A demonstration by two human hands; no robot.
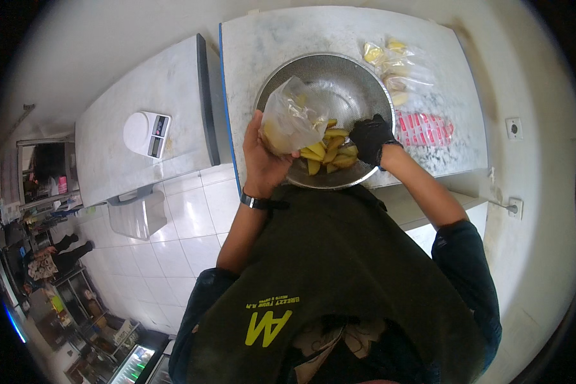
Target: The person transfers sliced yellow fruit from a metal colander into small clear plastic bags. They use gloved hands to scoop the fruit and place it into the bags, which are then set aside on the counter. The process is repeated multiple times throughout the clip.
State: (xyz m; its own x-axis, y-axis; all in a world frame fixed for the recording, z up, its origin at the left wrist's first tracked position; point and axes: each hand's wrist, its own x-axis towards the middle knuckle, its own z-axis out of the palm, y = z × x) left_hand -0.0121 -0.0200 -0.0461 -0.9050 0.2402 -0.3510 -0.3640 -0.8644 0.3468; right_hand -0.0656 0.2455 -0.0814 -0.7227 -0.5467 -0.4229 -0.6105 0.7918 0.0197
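My left hand (pixel 267 163) holds a clear plastic bag (pixel 295 117) with some potato wedges in it, over the left side of a large perforated metal colander (pixel 324 65). Several potato wedges (pixel 333 151) lie in the near part of the colander. My right hand (pixel 372 139), in a black glove, is inside the colander at its right, beside the wedges; its fingertips are hard to make out, so whether it grips anything cannot be told.
Filled clear bags (pixel 396 69) and a red-and-white patterned package (pixel 425 128) lie right of the colander on the worktable (pixel 288 36). A white kitchen scale (pixel 146 134) stands on another table at left, above a clear plastic bin (pixel 139 216). A person (pixel 53 261) is far left.
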